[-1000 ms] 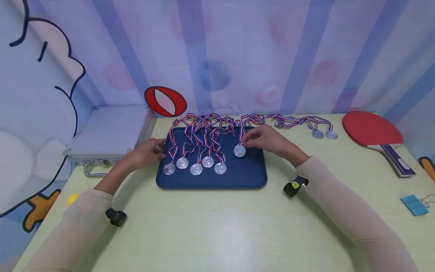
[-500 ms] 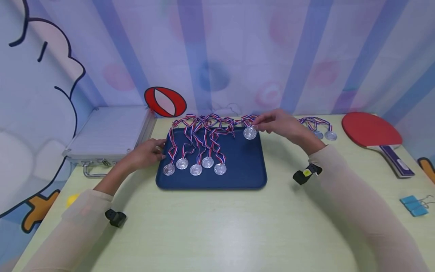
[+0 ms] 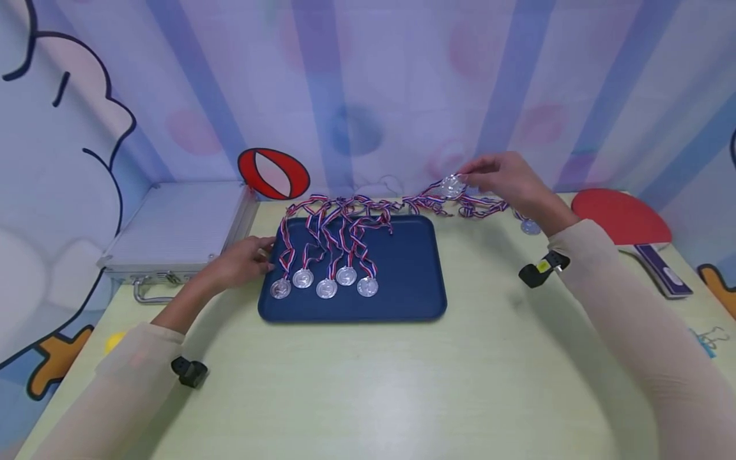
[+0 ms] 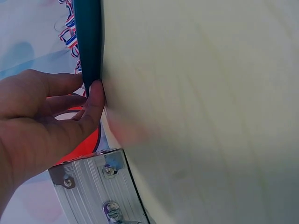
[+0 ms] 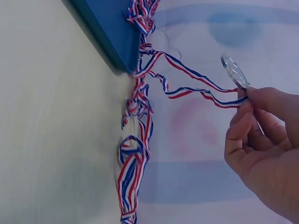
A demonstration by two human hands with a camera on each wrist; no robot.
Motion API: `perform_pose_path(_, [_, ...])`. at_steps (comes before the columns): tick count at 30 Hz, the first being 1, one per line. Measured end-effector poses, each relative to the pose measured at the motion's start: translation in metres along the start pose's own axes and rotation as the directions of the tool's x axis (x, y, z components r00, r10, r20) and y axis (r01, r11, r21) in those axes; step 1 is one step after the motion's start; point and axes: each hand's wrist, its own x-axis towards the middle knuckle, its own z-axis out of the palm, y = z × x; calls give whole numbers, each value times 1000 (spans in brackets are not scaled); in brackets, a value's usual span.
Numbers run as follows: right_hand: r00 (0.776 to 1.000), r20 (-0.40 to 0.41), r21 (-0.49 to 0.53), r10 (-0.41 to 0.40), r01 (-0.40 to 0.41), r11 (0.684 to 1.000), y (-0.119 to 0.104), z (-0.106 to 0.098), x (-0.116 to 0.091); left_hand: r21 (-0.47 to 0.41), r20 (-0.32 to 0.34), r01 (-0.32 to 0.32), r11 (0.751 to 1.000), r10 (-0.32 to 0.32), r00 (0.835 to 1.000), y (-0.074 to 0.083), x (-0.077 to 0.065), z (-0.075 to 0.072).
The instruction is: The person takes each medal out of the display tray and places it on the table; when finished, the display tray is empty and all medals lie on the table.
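A silver medal (image 3: 452, 186) on a red, white and blue ribbon is pinched by my right hand (image 3: 508, 182), raised at the back, right of the tray. In the right wrist view, thumb and fingers grip it where the ribbon (image 5: 196, 74) joins, and both ribbon strands stretch back to the tangle by the tray corner. My left hand (image 3: 241, 263) pinches the left edge of a dark blue tray (image 3: 408, 275), thumb on one side and fingers on the other in the left wrist view. Several silver medals (image 3: 326, 289) lie on the tray's left half, ribbons trailing over its back edge.
Tangled ribbons (image 3: 480, 207) run along the table's back edge to another medal (image 3: 529, 226), partly behind my right arm. An aluminium case (image 3: 178, 223) stands left, a red table tennis paddle (image 3: 621, 217) right, with a blue binder clip (image 3: 706, 345) nearer me.
My right hand has lifted the medal off the tray's right part and carried it back and to the right, ribbon trailing. My left hand stays at the tray edge.
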Motion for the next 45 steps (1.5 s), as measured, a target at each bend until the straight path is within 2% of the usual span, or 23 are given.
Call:
perform_pose_path(4, [995,-101,32,19,-15,999,0,-11,1,2,-10,-12,1000,12,1000,-1,0,-1])
perform_pose_path(9, [976,-213,123,35,-9,992,7,-25,6,5,-6,-14,1000,14,1000,-2,1,0])
perform_pose_path(15, [966,-254,239,49,14,971,19,-45,7,-2,1,-12,1000,12,1000,-3,2,-1])
perform_pose_path(17, [966,-253,242,54,9,970,24,-51,6,-5,1,-13,1000,13,1000,-3,2,-1])
perform_pose_path(20, [971,-224,170,85,-47,984,35,-57,4,-8,4,-16,1000,16,1000,-3,3,-2])
perform_pose_path(23, [980,-160,33,119,-115,993,52,-59,3,-7,6,-19,1000,19,1000,-3,4,-3])
perform_pose_path(25, [986,-116,-64,122,-130,989,64,-59,3,-4,5,-19,1000,19,1000,-2,4,-2])
perform_pose_path(27, [992,-79,-137,99,-110,985,75,-58,3,-1,3,-20,1000,20,1000,-3,4,-2])
perform_pose_path(31, [998,-25,-217,63,-67,974,90,-54,2,-1,4,-20,1000,20,1000,-3,3,-1])
perform_pose_path(37, [998,52,-331,32,-13,944,97,-52,1,-3,8,-16,1000,16,1000,-2,2,0])
perform_pose_path(41, [996,88,-374,-11,43,926,101,-49,4,-1,8,-10,1000,10,1000,-1,1,-2])
perform_pose_path(45, [995,90,-384,-43,74,920,104,-40,5,-5,10,-2,1000,2,1000,-3,0,-3])
